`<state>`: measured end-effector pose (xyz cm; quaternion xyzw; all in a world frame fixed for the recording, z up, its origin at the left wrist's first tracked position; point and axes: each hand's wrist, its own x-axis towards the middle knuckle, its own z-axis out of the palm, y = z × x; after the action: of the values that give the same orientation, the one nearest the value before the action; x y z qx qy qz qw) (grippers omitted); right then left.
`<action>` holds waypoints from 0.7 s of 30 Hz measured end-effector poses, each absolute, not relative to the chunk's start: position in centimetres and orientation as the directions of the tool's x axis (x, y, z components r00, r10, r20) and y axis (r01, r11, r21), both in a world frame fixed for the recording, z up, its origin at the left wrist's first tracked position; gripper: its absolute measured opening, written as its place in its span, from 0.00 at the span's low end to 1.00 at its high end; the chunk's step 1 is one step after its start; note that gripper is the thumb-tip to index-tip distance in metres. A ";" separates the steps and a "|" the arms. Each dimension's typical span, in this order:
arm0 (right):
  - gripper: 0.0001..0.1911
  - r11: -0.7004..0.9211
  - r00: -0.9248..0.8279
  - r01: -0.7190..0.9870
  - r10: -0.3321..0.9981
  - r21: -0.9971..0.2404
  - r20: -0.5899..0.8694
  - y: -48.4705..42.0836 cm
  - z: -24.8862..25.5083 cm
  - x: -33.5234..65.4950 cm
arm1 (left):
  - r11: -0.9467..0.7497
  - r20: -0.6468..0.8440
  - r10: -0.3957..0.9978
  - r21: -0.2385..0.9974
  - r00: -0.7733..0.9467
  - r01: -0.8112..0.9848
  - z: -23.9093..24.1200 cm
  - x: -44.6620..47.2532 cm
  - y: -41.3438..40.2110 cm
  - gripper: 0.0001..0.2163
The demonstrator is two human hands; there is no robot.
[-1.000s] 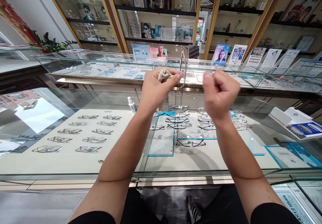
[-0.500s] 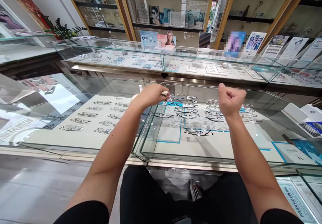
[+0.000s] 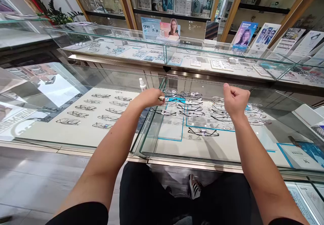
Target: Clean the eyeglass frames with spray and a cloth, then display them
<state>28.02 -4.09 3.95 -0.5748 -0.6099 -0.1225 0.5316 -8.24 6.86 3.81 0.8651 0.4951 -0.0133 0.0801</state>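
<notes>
Both hands are resting lower than a second ago, at the glass counter (image 3: pixel 192 162). Left hand (image 3: pixel 150 98) is pinching the cloth (image 3: pixel 161 99) beside the eyeglass frames (image 3: pixel 188 108); right hand (image 3: pixel 236 100) is staying fisted, apparently empty, near them.

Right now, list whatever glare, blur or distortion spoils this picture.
Head view: the shop light is bright and even. Window reflections wash out the glass case top at left. The wide lens tilts the shelf posts outward. One poster is pixelated. The left hand with its cloth and the fisted right hand are sharp, with a soft shadow inside the case under the right arm.
</notes>
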 end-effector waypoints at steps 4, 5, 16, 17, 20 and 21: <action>0.34 0.279 0.227 0.840 0.596 -0.464 0.770 -3.9 3.6 28.1 | -0.502 -0.123 0.850 0.110 0.513 0.858 3.3 -7.8 6.9 0.10; 0.35 0.283 0.226 0.838 0.598 -0.467 0.769 -3.9 3.6 28.1 | -0.499 -0.125 0.852 0.102 0.509 0.861 3.1 -7.7 6.9 0.10; 0.36 0.349 0.194 0.781 0.652 -0.517 0.733 -4.2 3.8 27.1 | -0.502 -0.100 0.857 0.052 0.505 0.863 2.6 -8.0 7.2 0.11; 0.37 0.359 0.201 0.762 0.660 -0.539 0.724 -4.2 3.7 27.1 | -0.495 -0.081 0.863 0.061 0.499 0.867 2.6 -8.0 7.2 0.11; 0.38 0.411 0.253 0.649 0.677 -0.640 0.692 -4.0 3.5 27.0 | -0.444 0.044 0.896 0.057 0.442 0.894 2.3 -7.8 7.5 0.13; 0.39 0.431 0.275 0.603 0.677 -0.671 0.683 -3.9 3.5 27.0 | -0.420 0.087 0.906 0.051 0.415 0.906 2.1 -7.7 7.7 0.14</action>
<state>27.00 -3.95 3.48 -0.5323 -0.6011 0.0311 0.5953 -7.72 7.66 2.10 0.8412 0.5384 0.0504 -0.0020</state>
